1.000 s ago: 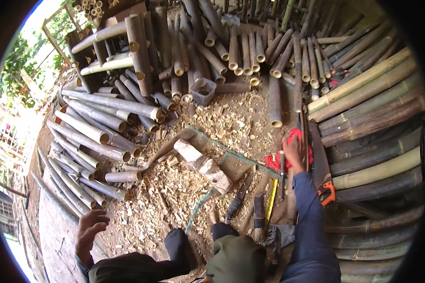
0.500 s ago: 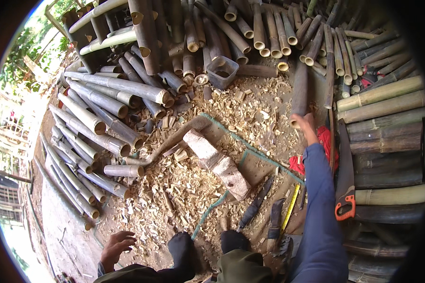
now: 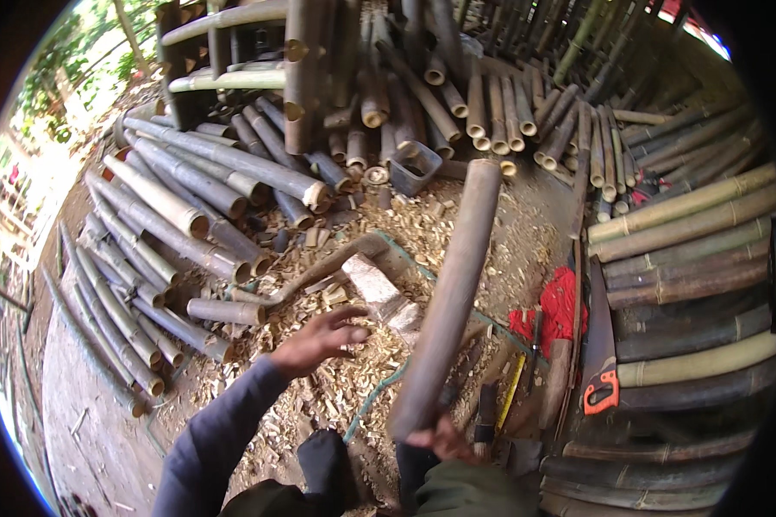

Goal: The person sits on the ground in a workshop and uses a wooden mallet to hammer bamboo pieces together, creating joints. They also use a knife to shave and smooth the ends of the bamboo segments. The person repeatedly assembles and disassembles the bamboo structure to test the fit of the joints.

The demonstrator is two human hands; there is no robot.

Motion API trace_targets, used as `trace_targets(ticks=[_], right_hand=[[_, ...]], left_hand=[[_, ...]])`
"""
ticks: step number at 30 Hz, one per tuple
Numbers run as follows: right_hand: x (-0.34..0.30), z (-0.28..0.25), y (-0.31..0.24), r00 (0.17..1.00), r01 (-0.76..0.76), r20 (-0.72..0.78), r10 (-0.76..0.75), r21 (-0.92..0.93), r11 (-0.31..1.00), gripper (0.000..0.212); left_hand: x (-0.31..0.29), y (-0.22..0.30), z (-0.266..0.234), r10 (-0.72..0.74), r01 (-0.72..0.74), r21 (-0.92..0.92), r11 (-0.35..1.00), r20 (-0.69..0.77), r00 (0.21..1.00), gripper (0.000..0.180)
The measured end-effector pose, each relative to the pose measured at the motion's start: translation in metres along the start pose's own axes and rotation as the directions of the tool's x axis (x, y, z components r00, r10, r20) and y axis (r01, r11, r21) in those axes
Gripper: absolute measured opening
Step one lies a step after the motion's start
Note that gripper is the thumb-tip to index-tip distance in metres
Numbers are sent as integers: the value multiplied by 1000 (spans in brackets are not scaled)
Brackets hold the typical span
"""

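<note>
The right hand, low at centre, grips the bottom of a long bamboo pole slanting toward the upper middle. The left hand reaches out open-fingered, empty, over wood chips near a chopping block. A handsaw lies at the right.

Bamboo poles are lying heaped at far left, wood chips are covering the ground around a pale chopping block, and a handsaw with an orange handle is resting at right beside a red cloth.
</note>
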State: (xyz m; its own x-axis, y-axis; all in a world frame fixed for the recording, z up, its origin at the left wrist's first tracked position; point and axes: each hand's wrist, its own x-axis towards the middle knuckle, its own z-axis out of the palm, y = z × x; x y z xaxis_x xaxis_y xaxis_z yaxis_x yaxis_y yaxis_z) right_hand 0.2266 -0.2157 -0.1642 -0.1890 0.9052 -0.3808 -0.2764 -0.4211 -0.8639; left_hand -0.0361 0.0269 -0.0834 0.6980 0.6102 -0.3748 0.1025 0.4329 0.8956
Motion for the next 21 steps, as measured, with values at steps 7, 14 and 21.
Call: trace_targets(ticks=[7, 14, 21], right_hand=[[60, 3, -57, 963, 88, -98, -250, -765, 638, 90], [139, -40, -57, 965, -220, -221, -144, -975, 23, 105], [102, -1, 42, 919, 124, -27, -392, -926, 355, 103]], left_hand=[[-29, -38, -13, 59, -64, -22, 998, -198, 978, 99], [-126, -48, -46, 235, 245, 794, 557, -434, 870, 86], [-169, -67, -36, -26, 280, 631, 724, -381, 924, 78]])
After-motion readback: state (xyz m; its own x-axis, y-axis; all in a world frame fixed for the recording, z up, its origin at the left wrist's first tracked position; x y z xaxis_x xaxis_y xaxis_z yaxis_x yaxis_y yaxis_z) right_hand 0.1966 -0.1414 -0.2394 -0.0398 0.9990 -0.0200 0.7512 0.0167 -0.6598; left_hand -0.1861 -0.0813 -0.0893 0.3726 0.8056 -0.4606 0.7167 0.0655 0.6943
